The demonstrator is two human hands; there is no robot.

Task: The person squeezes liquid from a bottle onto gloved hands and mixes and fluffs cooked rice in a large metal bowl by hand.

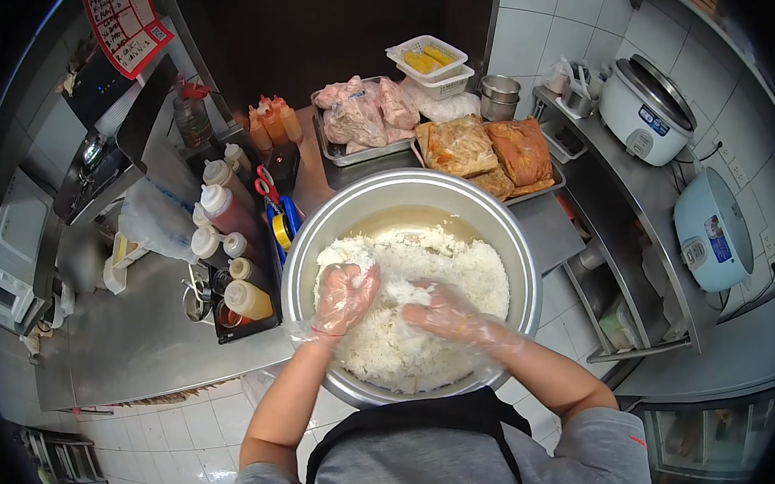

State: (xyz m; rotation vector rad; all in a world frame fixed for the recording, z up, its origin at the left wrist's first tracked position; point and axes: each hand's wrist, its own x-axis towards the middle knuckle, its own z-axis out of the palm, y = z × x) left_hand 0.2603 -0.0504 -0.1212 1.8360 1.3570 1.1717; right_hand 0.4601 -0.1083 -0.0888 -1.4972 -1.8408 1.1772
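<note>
A large round metal pot holds a bed of white rice. Both of my hands wear clear plastic gloves and are inside the pot. My left hand is at the left of the rice, its fingers curled round a clump of rice that shows above them. Toward the middle, my right hand reaches in from the right, with white rice at its fingertips; its fingers are partly blurred, and whether they grip any is unclear. The two hands are apart. Bare pot bottom shows at the far side.
Behind the pot are a tray of raw meat, a tray of browned meat and stacked white baskets. Sauce bottles, red scissors and yellow tape stand left. Rice cookers are on the right.
</note>
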